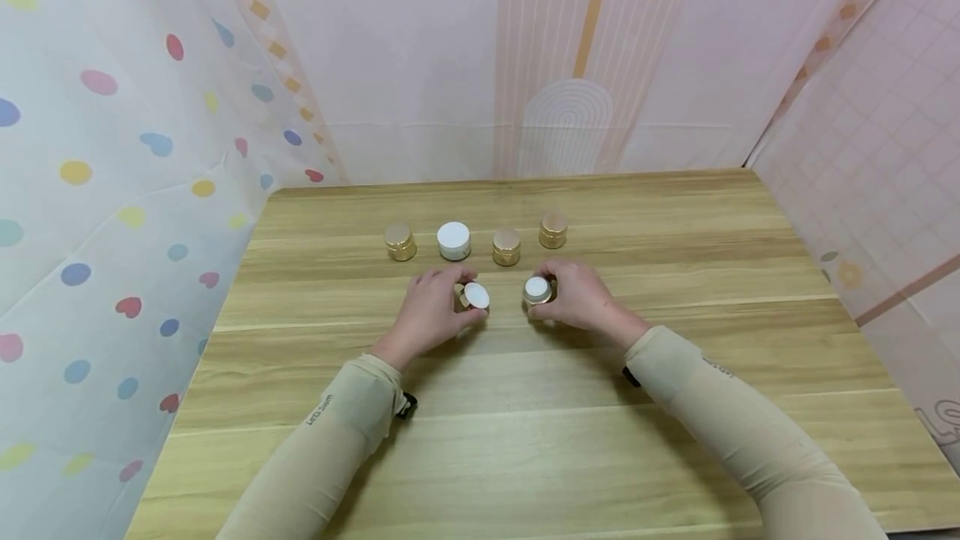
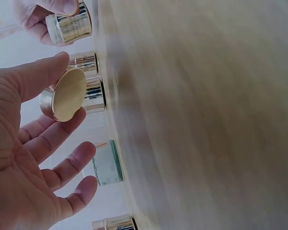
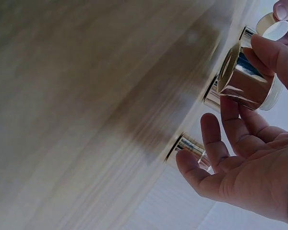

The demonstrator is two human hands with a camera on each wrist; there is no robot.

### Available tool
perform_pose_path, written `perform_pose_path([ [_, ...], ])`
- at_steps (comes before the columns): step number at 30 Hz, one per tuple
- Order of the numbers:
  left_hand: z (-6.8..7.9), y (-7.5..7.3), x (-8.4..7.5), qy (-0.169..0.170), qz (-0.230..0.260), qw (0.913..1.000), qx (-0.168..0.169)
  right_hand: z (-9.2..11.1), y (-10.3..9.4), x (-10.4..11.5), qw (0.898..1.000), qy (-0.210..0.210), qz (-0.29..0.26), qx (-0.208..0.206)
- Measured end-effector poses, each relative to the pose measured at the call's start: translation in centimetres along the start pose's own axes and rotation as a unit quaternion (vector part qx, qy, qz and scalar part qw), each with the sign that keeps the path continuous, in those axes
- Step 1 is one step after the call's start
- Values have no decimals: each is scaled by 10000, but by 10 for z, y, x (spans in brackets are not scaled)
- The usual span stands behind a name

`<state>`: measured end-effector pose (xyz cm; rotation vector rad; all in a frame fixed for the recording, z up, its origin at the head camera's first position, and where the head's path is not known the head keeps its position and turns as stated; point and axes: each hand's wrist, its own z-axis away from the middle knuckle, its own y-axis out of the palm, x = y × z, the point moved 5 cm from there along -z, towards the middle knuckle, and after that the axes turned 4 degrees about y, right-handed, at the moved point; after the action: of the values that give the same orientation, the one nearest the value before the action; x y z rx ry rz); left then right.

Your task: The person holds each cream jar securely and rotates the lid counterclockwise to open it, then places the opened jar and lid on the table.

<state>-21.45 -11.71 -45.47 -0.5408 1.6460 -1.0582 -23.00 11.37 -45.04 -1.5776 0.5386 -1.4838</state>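
My left hand pinches a gold lid between thumb and fingers. The lid is tilted, its white inside facing up and to the right; the left wrist view shows its smooth gold top. Across a small gap, my right hand grips a lidless gold jar by its sides. A round white disc fills the jar's mouth, and a clear rim shows above the gold body. In both wrist views the lid and jar are apart and held above the wooden table.
Behind my hands stands a loose row: a gold jar at the left, a white-lidded jar, another gold jar, and a gold jar slightly farther back. The wooden table meets patterned cloth walls at the back and sides.
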Motion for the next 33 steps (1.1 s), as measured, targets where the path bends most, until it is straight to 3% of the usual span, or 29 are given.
perform_pose_path([
  [17, -2, 4, -1, -162, -185, 9996, 142, 0, 4, -2, 9999, -71, -7, 77],
  [33, -3, 3, -3, -112, -301, 9994, 111, -1, 4, -2, 9999, -24, 34, 152],
])
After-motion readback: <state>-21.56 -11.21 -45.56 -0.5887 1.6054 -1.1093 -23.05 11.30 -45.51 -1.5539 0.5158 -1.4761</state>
